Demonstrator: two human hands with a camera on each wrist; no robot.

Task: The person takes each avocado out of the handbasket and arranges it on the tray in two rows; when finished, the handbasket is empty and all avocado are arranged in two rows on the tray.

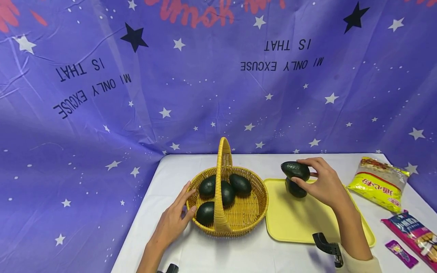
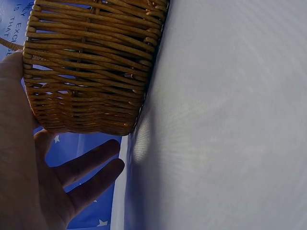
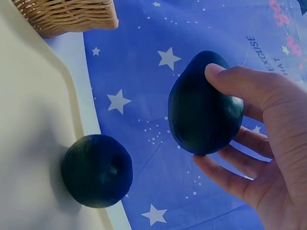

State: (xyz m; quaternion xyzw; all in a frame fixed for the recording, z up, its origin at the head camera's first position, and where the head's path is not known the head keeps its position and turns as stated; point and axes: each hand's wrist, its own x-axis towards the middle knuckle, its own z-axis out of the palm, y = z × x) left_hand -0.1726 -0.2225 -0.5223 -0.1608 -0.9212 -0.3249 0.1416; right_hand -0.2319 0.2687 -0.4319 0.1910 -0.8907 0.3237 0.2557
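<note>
Held avocado (image 1: pixel 295 170): raised off the tray (image 1: pixel 300 227), over its far edge, in your right hand (image 1: pixel 326 185).
Right fingers: clamped on the held avocado, your thumb on its near side and the fingertips across from it.
Long axis: roughly sideways, the narrower end pointing left, away from your palm and toward the basket (image 1: pixel 244 216).
Way to the basket: left of your right fingers, past the tray's left edge; the basket's right rim stands just beside that edge, though you cannot tell whether they touch.
Second avocado (image 1: pixel 297 190): resting on the tray near its far edge, lower than the held one; your right wrist view shows the two apart. Your right hand is the nearer one to it.
Left hand (image 1: pixel 172 222): at the basket's left rim, your fingers apart, some at the wicker; how firmly they press, you cannot tell.
Basket load: four avocados, at rear left (image 1: pixel 206 186), rear right (image 1: pixel 240 185), middle (image 1: pixel 228 193) and front left (image 1: pixel 205 213); the handle (image 1: pixel 219 201) arches upright over them, front to back.
Table's right edge: a yellow bag (image 1: pixel 377 185) near the far right corner, with a pink-and-blue packet (image 1: pixel 414 233) and a purple sachet (image 1: pixel 401 254) closer to you.
</note>
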